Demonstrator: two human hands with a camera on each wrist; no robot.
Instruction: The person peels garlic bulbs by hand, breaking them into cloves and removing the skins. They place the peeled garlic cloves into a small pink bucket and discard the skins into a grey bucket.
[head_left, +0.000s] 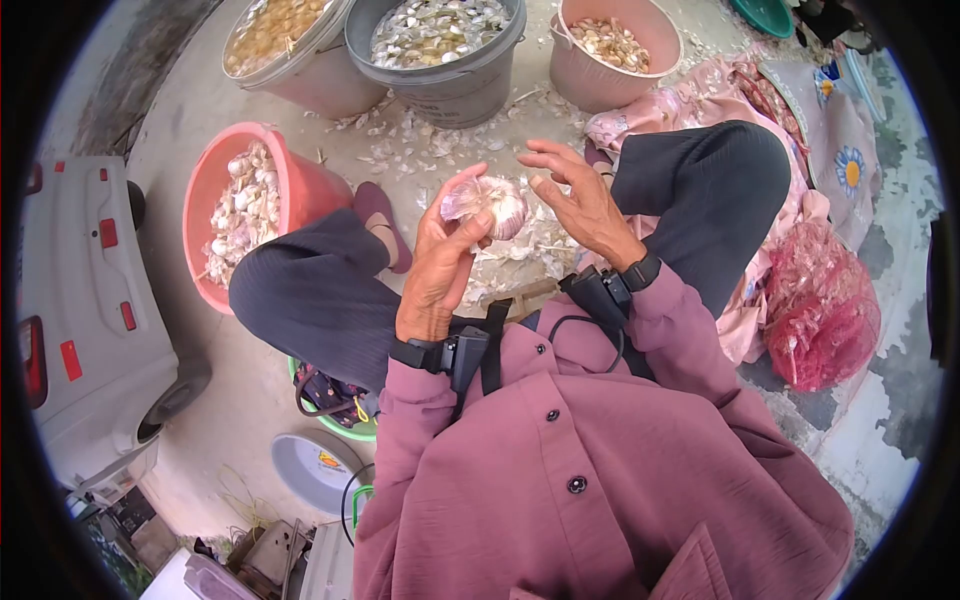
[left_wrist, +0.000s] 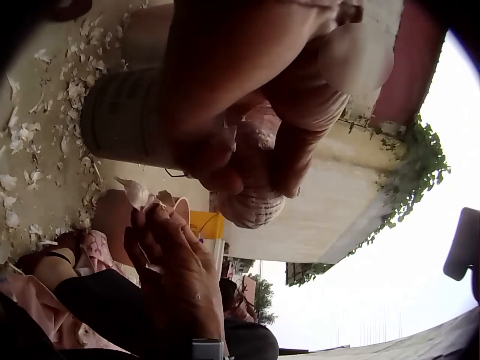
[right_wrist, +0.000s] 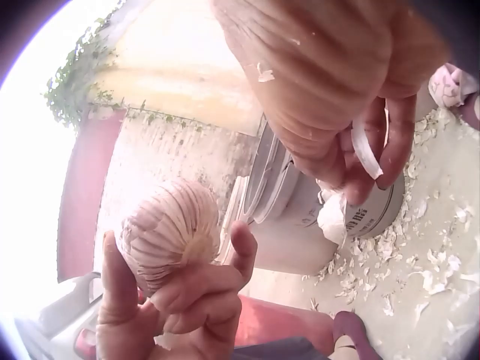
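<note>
A whole garlic bulb [head_left: 503,210] with purplish-white skin rests in my left hand [head_left: 440,255], gripped between thumb and fingers. Its striped side shows in the right wrist view, as the bulb [right_wrist: 171,232] sits on the fingertips. My right hand [head_left: 588,208] is raised just right of the bulb, apart from it. In the right wrist view its fingers are curled, with a strip of garlic skin [right_wrist: 366,150] between them and a white papery garlic piece [right_wrist: 332,219] at the tips. The left wrist view shows that garlic piece [left_wrist: 135,193] pinched at the right fingertips.
Left of the knees stands a pinkish-red tub [head_left: 310,192] of garlic bulbs. Ahead are a grey bucket [head_left: 455,95] and a pale bucket [head_left: 325,85] with cloves in liquid, plus a pink bucket [head_left: 590,88]. Garlic skins litter the floor. A red mesh bag [head_left: 825,325] lies right.
</note>
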